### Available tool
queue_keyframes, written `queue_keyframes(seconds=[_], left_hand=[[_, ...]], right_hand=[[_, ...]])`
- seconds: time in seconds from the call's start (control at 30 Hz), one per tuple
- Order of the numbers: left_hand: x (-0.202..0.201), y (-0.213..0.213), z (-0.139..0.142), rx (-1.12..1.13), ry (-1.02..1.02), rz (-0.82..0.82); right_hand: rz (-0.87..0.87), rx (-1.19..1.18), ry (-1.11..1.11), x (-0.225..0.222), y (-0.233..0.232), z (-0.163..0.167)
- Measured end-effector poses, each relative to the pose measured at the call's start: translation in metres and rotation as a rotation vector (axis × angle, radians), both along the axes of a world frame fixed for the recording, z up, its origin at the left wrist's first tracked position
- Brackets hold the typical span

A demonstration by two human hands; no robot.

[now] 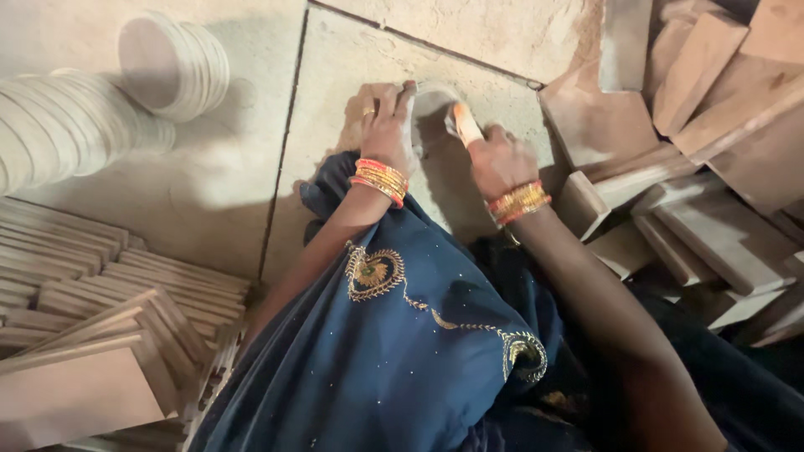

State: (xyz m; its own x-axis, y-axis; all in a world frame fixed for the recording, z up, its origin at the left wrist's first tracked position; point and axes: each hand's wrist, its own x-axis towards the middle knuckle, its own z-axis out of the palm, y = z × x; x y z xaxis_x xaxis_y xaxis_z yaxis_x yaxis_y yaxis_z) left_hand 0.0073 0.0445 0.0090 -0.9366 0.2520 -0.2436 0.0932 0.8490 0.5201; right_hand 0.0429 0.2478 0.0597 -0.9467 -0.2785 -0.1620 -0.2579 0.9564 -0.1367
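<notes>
Between the two hands, on the dusty stone floor (335, 109), lay a pale round disc (431, 102), flat and only partly in view. The left hand (389, 125) pressed on its near-left edge, fingers (392, 100) bent down over the rim and closed on it as far as could be seen. The right hand (498, 159) was shut around a small pale block with an orange tip (463, 124), held against the disc's right side; whether the block touched the disc or only hovered beside it could not be told.

Slipping looked the likeliest trouble: the floor was powdery, and a hard push from the block might have slid the disc out from under the left hand. The left fingertips sat close to where the block met the rim, so a skid could have scraped them. Bangles (381, 177) on both wrists and the loose blue cloth (402, 335) over the knee lay near the work and might have caught or dragged dust onto it.

To the right, a heap of wooden blocks (695, 151) leaned on one another just beside the right forearm; an elbow nudge might have toppled some. To the left stood rolls of stacked discs (172, 63) lying on their sides, and thin wooden boards (100, 318) piled lower down, all well apart from the hands.
</notes>
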Motion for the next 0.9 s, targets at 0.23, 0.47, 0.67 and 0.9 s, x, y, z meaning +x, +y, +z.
queue_keyframes(seconds=[0.23,0.47,0.67,0.9], left_hand=[[0.001,-0.003,0.005,0.038,0.047,-0.012],[-0.014,0.003,0.026,0.032,-0.126,-0.009],[-0.026,0.008,0.026,0.162,-0.306,0.171],[-0.001,0.012,0.009,0.615,0.021,0.318]], right_hand=[[0.004,-0.03,-0.048,-0.015,-0.005,-0.011],[-0.334,-0.12,-0.348,-0.006,0.022,0.007],[-0.499,-0.85,-0.153,-0.015,0.013,0.03],[-0.872,-1.278,-0.358,-0.021,-0.018,0.055]])
